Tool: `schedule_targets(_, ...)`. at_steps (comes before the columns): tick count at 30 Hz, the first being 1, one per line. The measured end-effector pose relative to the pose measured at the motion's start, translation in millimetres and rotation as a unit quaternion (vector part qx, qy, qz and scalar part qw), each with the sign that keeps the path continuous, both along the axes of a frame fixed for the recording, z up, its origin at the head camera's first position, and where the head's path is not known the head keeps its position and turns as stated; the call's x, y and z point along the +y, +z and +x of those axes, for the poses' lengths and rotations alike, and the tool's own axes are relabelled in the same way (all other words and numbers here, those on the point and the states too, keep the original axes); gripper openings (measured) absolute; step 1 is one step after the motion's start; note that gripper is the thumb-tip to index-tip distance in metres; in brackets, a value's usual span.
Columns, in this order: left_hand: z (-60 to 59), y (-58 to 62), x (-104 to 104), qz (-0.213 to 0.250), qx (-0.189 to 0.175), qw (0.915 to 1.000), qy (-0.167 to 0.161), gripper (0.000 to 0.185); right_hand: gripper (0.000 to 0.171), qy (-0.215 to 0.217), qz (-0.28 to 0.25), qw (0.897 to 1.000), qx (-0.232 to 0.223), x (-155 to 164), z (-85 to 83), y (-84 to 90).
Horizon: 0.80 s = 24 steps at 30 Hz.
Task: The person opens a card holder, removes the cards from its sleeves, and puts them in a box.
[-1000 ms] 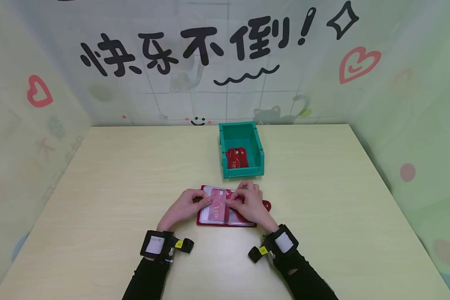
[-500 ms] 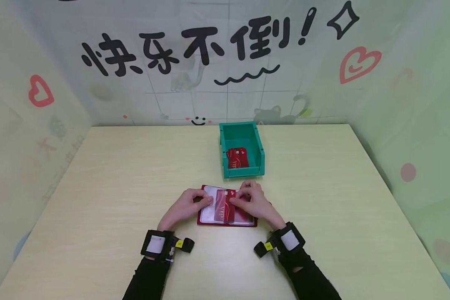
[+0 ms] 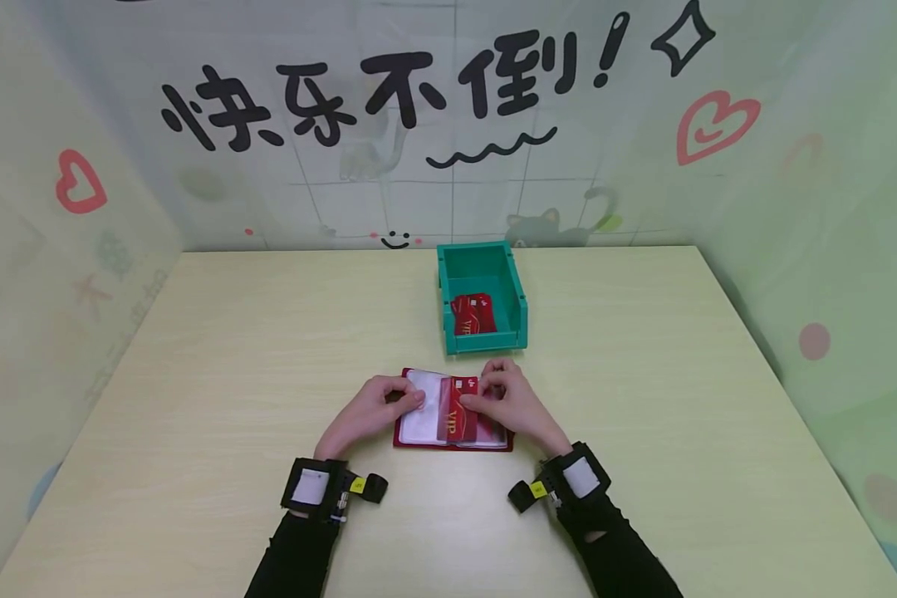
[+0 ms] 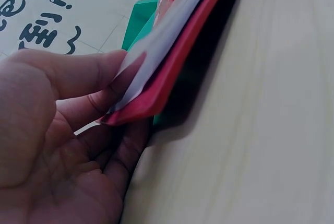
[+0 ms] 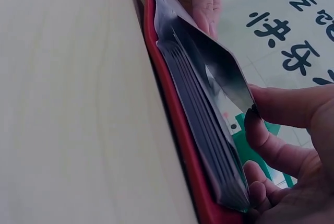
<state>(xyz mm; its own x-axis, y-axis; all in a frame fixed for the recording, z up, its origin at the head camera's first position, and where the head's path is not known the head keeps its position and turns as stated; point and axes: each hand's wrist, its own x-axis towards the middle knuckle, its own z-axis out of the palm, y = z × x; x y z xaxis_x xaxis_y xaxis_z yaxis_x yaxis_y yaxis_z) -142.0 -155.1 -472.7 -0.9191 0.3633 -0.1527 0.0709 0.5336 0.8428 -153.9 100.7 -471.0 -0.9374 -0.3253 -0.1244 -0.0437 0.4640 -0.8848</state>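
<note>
A red card holder (image 3: 413, 443) lies spread on the table, its clear plastic sleeves facing up. My left hand (image 3: 374, 409) pinches its left side; in the left wrist view the thumb is on the sleeve (image 4: 148, 65) and fingers are under the red cover (image 4: 169, 80). With thumb and forefinger, my right hand (image 3: 514, 409) pinches the right edge of a red VIP card (image 3: 461, 419). The card's left part sits behind a clear sleeve and the rest sticks out to the right. In the right wrist view the card (image 5: 224, 65) is tilted up above several stacked sleeves (image 5: 195, 104).
Behind the card holder stands a green bin (image 3: 486, 342), with several red cards (image 3: 473, 316) inside. The pale wooden table (image 3: 232, 349) meets printed cloth walls (image 3: 269, 199) at the back and sides.
The VIP card has slid right, out of most of its clear sleeve, along with my right hand. My left hand has stayed on the card holder's left side.
</note>
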Motion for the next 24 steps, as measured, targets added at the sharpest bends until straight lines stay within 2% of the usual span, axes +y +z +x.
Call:
schedule_targets(7, 0.6, 0.8, 0, 0.001, -0.005, 1.0000, 0.006, 0.018, 0.018, 0.006, -0.025, 1.000, -0.010, 6, -2.0, -2.3)
schedule_targets(14, 0.8, -1.1, 0, 0.004, -0.007, 0.9999, 0.007, 0.019, 0.020, 0.015, -0.037, 0.999, -0.019, 15, -3.5, 3.3)
schedule_targets(20, 0.7, -1.8, -1, 0.011, -0.005, 0.9999, 0.004, 0.019, 0.020, 0.039, -0.027, 0.999, 0.007, 20, -10.0, 12.8)
schedule_targets(24, 0.6, -1.6, -1, 0.013, -0.003, 0.9999, 0.003, 0.020, 0.020, 0.052, -0.015, 0.998, 0.020, 21, -16.2, 25.4)
